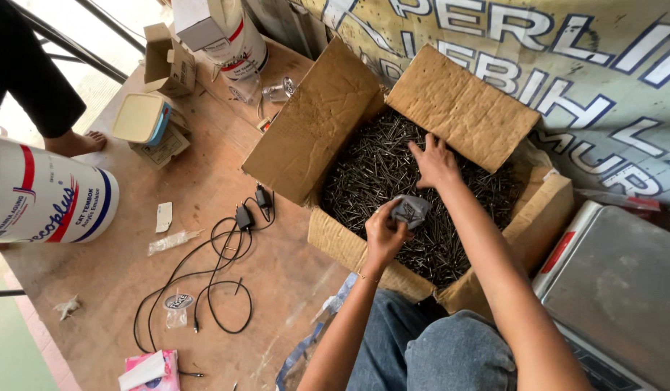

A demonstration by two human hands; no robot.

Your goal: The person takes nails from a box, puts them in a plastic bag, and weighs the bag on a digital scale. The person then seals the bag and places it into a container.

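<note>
Two bare hands work over an open corrugated cardboard box [320, 123], flaps splayed, filled with a dense heap of thin dark metal nails [371, 174]. Left hand [384, 233] has fingers closed around a small crumpled grey plastic bag [412, 210], held just above the nails near the box's front wall. Right hand [435, 164] lies on the heap, fingers spread, digging into the nails; whether it grips any, cannot tell. Box sits on a worn brown plywood bench [118, 275]. Left of it: tangled black cable [212, 268], white cylindrical paint bucket [49, 199]. Right: flat grey metal scale [617, 289].
</note>
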